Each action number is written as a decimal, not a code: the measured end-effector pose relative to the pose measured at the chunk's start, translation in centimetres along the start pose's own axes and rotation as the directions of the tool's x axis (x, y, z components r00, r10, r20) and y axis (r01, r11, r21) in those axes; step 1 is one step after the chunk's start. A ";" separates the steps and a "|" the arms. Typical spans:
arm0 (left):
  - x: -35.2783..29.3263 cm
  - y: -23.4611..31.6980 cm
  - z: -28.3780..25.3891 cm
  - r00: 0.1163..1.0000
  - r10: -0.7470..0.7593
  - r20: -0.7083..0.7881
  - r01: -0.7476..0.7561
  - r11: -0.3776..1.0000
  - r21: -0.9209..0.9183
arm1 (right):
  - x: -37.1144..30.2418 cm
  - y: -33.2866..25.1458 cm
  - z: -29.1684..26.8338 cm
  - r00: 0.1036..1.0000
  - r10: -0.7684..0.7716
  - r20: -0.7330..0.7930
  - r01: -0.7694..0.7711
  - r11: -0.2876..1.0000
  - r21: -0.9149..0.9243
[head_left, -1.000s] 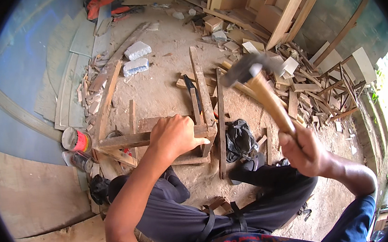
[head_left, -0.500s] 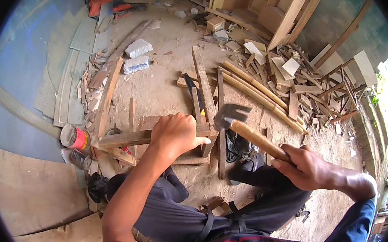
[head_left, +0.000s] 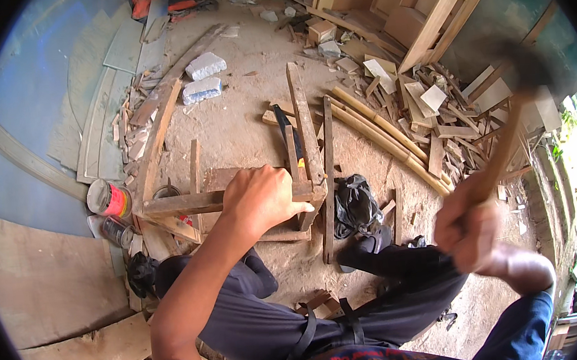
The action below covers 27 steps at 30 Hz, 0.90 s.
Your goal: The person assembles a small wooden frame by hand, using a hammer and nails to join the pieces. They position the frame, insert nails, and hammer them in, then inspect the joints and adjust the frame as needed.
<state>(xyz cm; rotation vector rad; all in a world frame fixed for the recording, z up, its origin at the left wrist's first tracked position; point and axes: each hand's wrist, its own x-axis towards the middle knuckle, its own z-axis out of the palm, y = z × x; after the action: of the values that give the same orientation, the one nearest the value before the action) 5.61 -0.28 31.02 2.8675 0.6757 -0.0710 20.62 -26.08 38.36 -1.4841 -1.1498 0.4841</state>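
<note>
My left hand (head_left: 263, 199) presses down on a rough wooden frame (head_left: 303, 151) made of nailed slats, gripping its near crossbar on the dirt floor. My right hand (head_left: 467, 222) is closed around the wooden handle of a hammer (head_left: 505, 140), raised up and to the right; the hammer head is motion-blurred near the upper right. The frame's long slats run away from me toward the scrap pile. My legs in dark trousers sit beneath the frame's near end.
A red and white tin (head_left: 108, 198) stands left of the frame, and a black plastic bag (head_left: 356, 205) lies to its right. Two pale stone blocks (head_left: 203, 78) sit farther back. Bamboo poles (head_left: 384, 137) and piled wood offcuts (head_left: 432, 99) crowd the right side.
The hammer came down onto the frame's corner half a second ago and has since swung back up to the right. My left hand stays on the crossbar.
</note>
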 end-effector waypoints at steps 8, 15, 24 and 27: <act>-0.1 -0.7 -0.3 0.998 -0.018 -0.058 0.018 1.000 -0.003 | 1.3 -2.5 -0.7 0.783 0.571 0.248 -0.569 0.818 -0.084; 1.7 -5.3 -3.2 0.984 -0.068 -0.165 0.044 0.989 -0.143 | -0.3 0.4 -0.2 0.545 0.785 0.293 -0.813 0.580 -0.042; 0.6 -4.4 -2.5 0.976 -0.204 -0.079 0.196 0.976 -0.100 | -0.5 0.7 -0.2 0.691 0.683 0.238 -0.716 0.691 0.096; 1.5 -1.7 -0.5 0.994 -0.112 0.001 0.112 0.994 0.011 | -0.6 1.3 -0.1 0.764 0.603 0.230 -0.623 0.782 0.019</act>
<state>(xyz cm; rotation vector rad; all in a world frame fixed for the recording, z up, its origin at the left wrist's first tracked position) 6.20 1.99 31.08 2.8374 0.8376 -0.0931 20.94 -26.50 37.04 -1.7457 -0.7513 1.1617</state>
